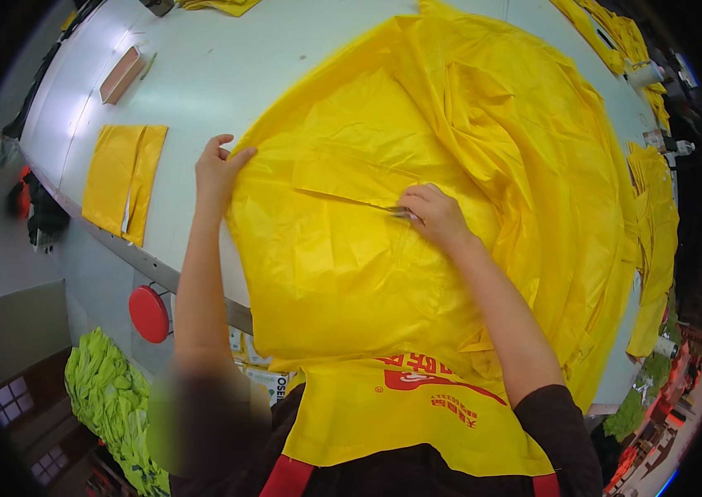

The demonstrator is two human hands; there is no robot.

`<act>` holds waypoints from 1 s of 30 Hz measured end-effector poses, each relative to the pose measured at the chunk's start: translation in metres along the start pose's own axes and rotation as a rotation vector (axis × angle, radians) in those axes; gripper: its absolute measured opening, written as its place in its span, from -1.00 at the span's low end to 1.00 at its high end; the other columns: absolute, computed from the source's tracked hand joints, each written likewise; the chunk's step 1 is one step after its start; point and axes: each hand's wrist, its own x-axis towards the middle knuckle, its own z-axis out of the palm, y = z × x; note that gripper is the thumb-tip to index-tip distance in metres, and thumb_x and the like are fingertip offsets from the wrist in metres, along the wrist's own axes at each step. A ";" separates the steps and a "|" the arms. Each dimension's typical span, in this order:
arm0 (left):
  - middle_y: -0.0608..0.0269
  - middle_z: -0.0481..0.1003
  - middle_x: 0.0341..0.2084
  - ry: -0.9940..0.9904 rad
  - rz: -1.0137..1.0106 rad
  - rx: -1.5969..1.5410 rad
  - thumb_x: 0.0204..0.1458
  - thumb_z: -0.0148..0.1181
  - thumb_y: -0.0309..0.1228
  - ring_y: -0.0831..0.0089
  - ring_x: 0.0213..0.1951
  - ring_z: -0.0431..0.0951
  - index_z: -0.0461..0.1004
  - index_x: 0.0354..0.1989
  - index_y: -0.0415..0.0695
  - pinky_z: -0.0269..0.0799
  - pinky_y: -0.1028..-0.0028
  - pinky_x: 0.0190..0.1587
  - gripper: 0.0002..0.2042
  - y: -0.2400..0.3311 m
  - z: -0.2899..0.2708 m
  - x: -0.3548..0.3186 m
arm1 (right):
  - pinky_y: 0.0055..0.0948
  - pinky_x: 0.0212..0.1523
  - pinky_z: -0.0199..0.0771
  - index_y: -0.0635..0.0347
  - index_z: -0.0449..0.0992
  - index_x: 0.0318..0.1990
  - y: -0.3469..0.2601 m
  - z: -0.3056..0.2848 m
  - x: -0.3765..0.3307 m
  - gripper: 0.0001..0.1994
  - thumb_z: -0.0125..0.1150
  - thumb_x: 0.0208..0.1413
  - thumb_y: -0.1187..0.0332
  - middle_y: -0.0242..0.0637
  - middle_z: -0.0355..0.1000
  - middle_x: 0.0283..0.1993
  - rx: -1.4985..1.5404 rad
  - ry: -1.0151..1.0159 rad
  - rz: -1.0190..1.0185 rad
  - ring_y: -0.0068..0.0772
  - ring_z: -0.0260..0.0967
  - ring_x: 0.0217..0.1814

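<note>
A large sheet of shiny yellow waterproof fabric [318,265], made up like a garment with a pocket-like flap [351,176], spreads over the table in front of me. My left hand [220,170] is at its upper left edge, fingers curled but apart from the thumb, whose tip touches the fabric. Over the middle of the fabric, my right hand [434,214] is closed around a small metal tool that looks like thread snips [401,213]. The tips of the snips lie by the right end of the flap's lower edge. My fingers hide the rest of the tool.
On the pale table [202,74], a folded yellow piece [123,182] and a small oblong tray [122,75] lie to the left. More yellow pieces [656,232] line the right edge. A red stool [149,314] and a lime-green fabric heap [107,398] are below left.
</note>
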 end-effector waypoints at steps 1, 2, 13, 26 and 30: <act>0.26 0.39 -0.52 0.040 0.032 0.070 -0.22 0.34 -0.28 0.42 -0.42 0.45 0.36 -0.06 -0.23 0.40 0.47 -0.32 -0.48 -0.005 0.005 -0.002 | -0.48 -0.37 0.41 0.09 0.47 -0.27 -0.002 -0.002 -0.005 -0.72 0.23 -0.26 0.47 -0.50 0.42 -0.22 -0.027 0.026 -0.011 -0.36 0.33 -0.35; 0.22 0.43 -0.44 0.092 0.009 0.108 -0.18 0.30 -0.31 0.34 -0.33 0.45 0.39 -0.08 -0.18 0.38 0.43 -0.24 -0.55 -0.008 0.015 -0.007 | -0.49 -0.37 0.41 0.09 0.47 -0.28 -0.005 -0.005 -0.009 -0.71 0.23 -0.28 0.48 -0.49 0.42 -0.21 -0.054 0.053 -0.021 -0.38 0.33 -0.35; 0.09 0.44 -0.15 0.097 0.840 0.342 -0.08 0.00 -0.60 0.15 -0.04 0.37 0.44 -0.17 -0.22 0.26 0.31 0.02 -0.74 0.006 0.074 -0.029 | -0.45 -0.38 0.41 0.13 0.44 -0.32 -0.006 -0.005 -0.015 -0.77 0.17 -0.24 0.53 -0.33 0.42 -0.21 -0.086 0.124 -0.008 -0.33 0.35 -0.33; 0.07 0.45 -0.13 0.029 0.592 -0.028 -0.05 0.06 -0.60 0.22 -0.01 0.39 0.51 -0.30 -0.24 0.29 0.42 0.00 -0.85 -0.010 0.075 -0.021 | -0.44 -0.34 0.31 0.30 0.35 -0.34 0.057 -0.015 0.059 -0.82 -0.06 0.11 0.34 -0.19 0.35 -0.47 0.415 -0.021 0.692 -0.34 0.31 -0.43; 0.10 0.45 -0.14 0.026 0.547 -0.076 -0.07 0.07 -0.60 0.26 -0.02 0.39 0.51 -0.33 -0.24 0.30 0.45 -0.03 -0.86 -0.011 0.075 -0.020 | -0.56 -0.36 0.28 0.30 0.35 -0.35 0.066 -0.015 0.055 -0.82 -0.01 0.09 0.33 -0.38 0.27 -0.51 0.618 -0.014 0.718 -0.57 0.19 -0.47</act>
